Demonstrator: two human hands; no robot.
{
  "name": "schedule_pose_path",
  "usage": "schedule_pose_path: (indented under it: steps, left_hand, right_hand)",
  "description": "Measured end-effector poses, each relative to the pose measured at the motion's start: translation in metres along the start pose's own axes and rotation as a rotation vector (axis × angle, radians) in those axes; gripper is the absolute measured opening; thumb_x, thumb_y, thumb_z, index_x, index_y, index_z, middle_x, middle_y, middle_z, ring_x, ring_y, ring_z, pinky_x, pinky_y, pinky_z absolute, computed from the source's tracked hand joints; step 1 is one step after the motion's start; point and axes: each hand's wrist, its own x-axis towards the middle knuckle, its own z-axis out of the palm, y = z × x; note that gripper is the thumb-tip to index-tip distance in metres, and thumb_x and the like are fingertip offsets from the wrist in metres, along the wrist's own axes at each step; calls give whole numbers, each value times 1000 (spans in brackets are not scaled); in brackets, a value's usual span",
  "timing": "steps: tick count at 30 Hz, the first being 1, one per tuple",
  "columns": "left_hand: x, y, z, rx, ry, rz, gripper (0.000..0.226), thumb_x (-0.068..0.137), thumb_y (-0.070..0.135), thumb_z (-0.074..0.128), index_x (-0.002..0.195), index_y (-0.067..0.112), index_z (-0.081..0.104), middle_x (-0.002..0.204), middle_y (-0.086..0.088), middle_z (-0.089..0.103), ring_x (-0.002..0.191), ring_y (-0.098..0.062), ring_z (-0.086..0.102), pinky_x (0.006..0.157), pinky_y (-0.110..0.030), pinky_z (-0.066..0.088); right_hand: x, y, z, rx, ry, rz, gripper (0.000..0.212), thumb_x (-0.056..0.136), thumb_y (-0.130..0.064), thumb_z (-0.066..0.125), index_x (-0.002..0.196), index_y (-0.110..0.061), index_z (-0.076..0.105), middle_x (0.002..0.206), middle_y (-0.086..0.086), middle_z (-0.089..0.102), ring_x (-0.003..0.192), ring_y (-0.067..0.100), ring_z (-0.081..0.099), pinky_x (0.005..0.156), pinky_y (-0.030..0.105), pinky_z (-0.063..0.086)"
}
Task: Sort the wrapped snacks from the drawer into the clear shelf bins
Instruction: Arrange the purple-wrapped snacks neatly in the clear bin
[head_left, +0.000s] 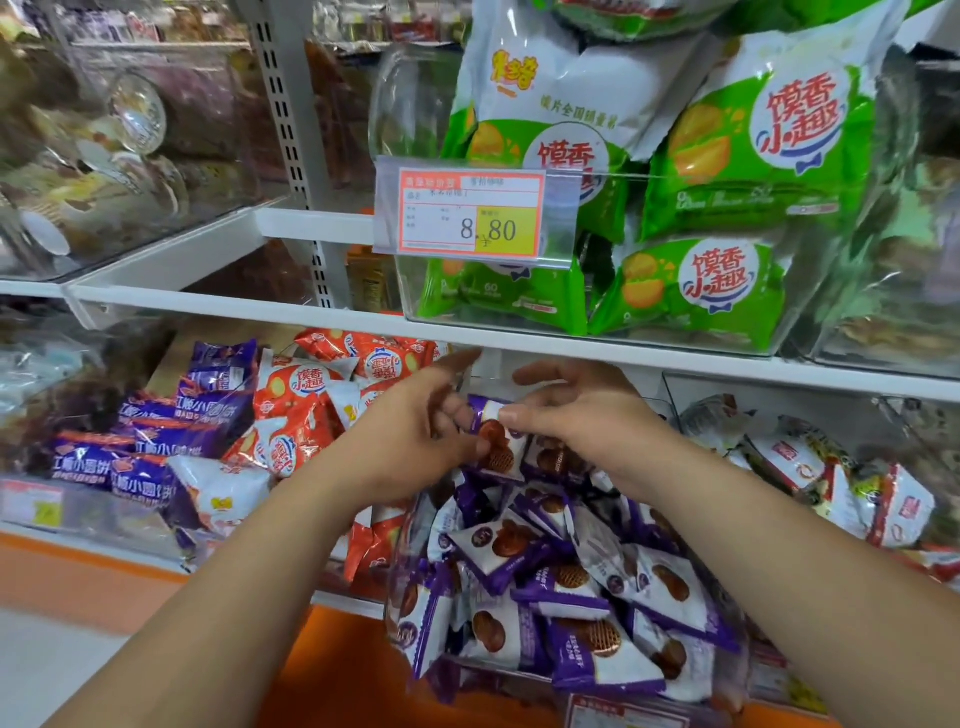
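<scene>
Both my hands meet over a clear bin (727, 670) heaped with several purple-and-white wrapped waffle biscuits (561, 577). My left hand (415, 431) and my right hand (571, 410) each pinch the same purple-and-white snack packet (493, 441), held at the top back of the heap. The left index finger points up toward the shelf edge. The packet's lower end touches the pile.
Left of the bin lie orange-red snack packs (296, 415) and dark purple packs (156, 441). A white shelf (322, 312) runs just above my hands, carrying a clear bin of green packs (701, 291) with a price tag (470, 213). More white wrapped snacks (810, 467) sit at right.
</scene>
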Motion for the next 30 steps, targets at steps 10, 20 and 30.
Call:
schedule_pose_path:
  steps: [10, 20, 30]
  left_hand:
    - [1, -9, 3, -62, 57, -38, 10, 88, 15, 79, 94, 20, 73, 59, 5, 60, 55, -12, 53, 56, -24, 45]
    - [-8, -17, -12, 337, 73, 55, 20, 88, 12, 75, 101, 27, 79, 92, 11, 73, 83, -7, 68, 78, -35, 59]
    - [-9, -17, -5, 366, 33, 112, 18, 87, 22, 79, 105, 26, 78, 94, 11, 68, 81, -5, 64, 74, -28, 55]
  right_hand:
    - [-1, 26, 7, 135, -23, -2, 28, 84, 0, 80, 108, -13, 73, 106, 13, 76, 98, 24, 74, 83, 29, 60]
    - [25, 21, 22, -658, -54, -150, 34, 90, -13, 75, 122, -23, 73, 128, -2, 67, 117, 14, 61, 97, 23, 45]
    - [35, 21, 32, -764, -184, -109, 26, 83, -30, 84, 109, -26, 78, 107, -5, 70, 96, 14, 65, 84, 24, 50]
